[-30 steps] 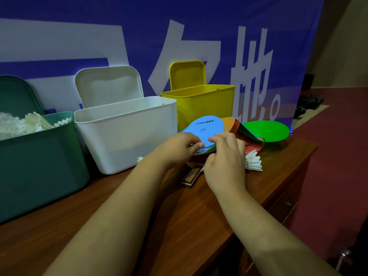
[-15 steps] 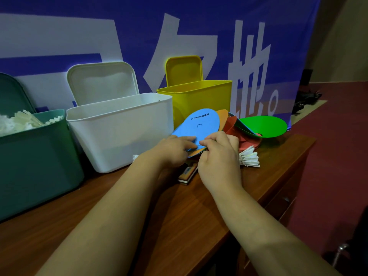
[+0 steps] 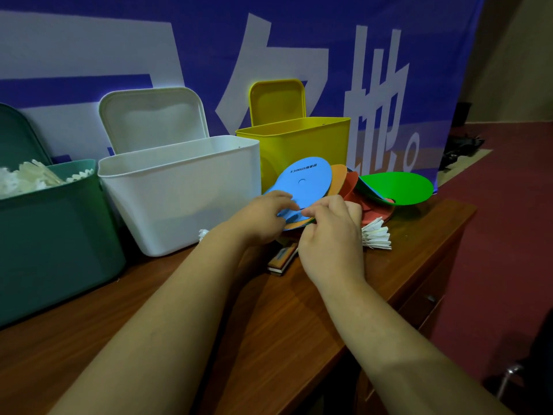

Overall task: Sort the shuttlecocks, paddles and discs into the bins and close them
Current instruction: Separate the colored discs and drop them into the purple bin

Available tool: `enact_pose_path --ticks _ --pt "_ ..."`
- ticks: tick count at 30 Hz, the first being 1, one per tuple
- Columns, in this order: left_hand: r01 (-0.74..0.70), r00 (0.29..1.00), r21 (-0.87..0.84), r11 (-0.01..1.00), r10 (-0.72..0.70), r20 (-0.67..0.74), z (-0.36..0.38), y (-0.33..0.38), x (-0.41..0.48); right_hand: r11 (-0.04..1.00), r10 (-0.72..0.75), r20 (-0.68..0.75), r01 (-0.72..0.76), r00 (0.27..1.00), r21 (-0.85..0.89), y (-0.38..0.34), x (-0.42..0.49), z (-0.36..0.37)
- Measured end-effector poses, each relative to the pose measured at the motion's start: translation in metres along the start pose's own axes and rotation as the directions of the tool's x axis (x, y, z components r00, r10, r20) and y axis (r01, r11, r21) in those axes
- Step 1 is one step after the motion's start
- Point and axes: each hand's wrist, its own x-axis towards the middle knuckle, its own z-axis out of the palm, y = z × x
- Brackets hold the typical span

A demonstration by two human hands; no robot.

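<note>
Blue disc (image 3: 302, 182) tilted higher; left hand (image 3: 263, 218) grip pinches near edge, right hand (image 3: 332, 238) grip pinches orange disc (image 3: 338, 178) edge.

Colours are reading: green bin (image 3: 54, 235), white bin (image 3: 185, 199), yellow bin (image 3: 299, 145); blue disc (image 3: 302, 181), orange disc (image 3: 338, 178), red disc (image 3: 377, 211), green disc (image 3: 398, 187); blue-and-white banner (image 3: 299, 40).

There are three bins (image 3: 54, 235) (image 3: 179, 199) (image 3: 299, 145), at least four discs (image 3: 302, 181) (image 3: 338, 178) (image 3: 351, 187) (image 3: 398, 187), two loose shuttlecocks (image 3: 375, 235) (image 3: 203, 234) and one paddle handle (image 3: 282, 259).
</note>
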Motion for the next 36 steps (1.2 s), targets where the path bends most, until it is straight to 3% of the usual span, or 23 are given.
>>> enact_pose_path --ticks 4,6,9,11,13,19,24,26,30,36 --pt "0.088 0.994 -0.138 0.987 -0.096 -0.051 -0.002 0.011 0.011 1.0 0.015 -0.027 -0.014 1.0 0.016 0.001 -0.002 -0.001" --pt "0.078 0.996 -0.056 0.995 -0.08 -0.034 -0.005 0.015 0.024 0.999 0.029 -0.041 -0.028 0.999 0.019 0.002 0.0 0.0" --pt "0.074 0.991 0.079 0.994 -0.082 0.103 -0.016 0.019 0.044 0.996 0.086 -0.036 -0.086 0.996 0.002 0.004 0.002 -0.002" --pt "0.092 0.972 0.107 0.99 -0.113 0.206 -0.021 0.019 0.057 0.993 0.107 -0.024 -0.108 0.994 -0.047 0.005 0.003 -0.003" --pt "0.081 0.969 0.101 0.992 -0.102 0.223 -0.02 0.016 0.067 0.99 0.117 -0.023 -0.118 0.993 -0.078 0.005 0.004 -0.004" --pt "0.004 1.0 0.091 0.996 -0.001 -0.023 0.004 0.019 0.073 0.988 0.125 -0.029 -0.127 0.992 -0.093 0.009 0.006 -0.002" --pt "0.043 0.998 0.132 0.99 -0.037 -0.05 -0.003 0.028 0.068 0.993 0.102 -0.013 -0.102 0.995 -0.058 0.011 0.006 -0.001" --pt "0.047 0.99 0.152 0.987 -0.026 -0.138 -0.008 0.028 0.063 0.995 0.094 -0.023 -0.095 0.995 -0.033 0.01 0.007 -0.002" --pt "0.114 0.939 0.078 0.99 -0.081 -0.335 -0.027 0.027 0.037 0.999 0.048 -0.059 -0.049 0.997 -0.019 0.008 0.002 -0.001" --pt "0.206 0.791 -0.062 0.977 -0.204 -0.577 -0.079 0.015 -0.055 0.998 -0.052 -0.094 0.056 0.994 0.041 0.001 -0.001 0.0"
